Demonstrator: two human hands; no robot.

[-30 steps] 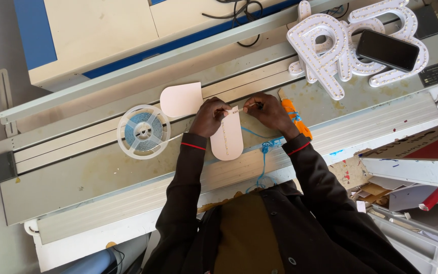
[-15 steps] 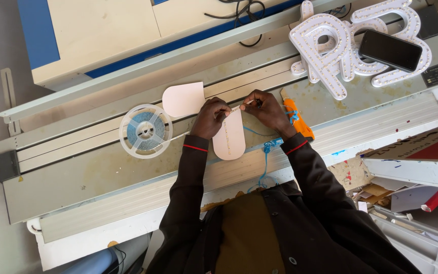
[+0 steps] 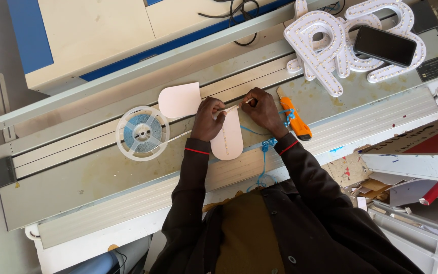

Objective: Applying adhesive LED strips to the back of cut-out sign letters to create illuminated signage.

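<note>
Nothing has shifted: left hand (image 3: 207, 119) and right hand (image 3: 263, 108) still pinch a strip (image 3: 231, 107) over the panel (image 3: 227, 138), mid-bench (image 3: 77, 187).

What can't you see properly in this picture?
Head view only:
- Fingertips of left hand and right hand: curled under, so their grip on the thin strip is hidden.
- Strip: too small to tell what it is.
- Pink piece: top covered by the hands.
- Blue cord: lower end hidden behind the body.
- Orange knife: blade too small to see.
</note>
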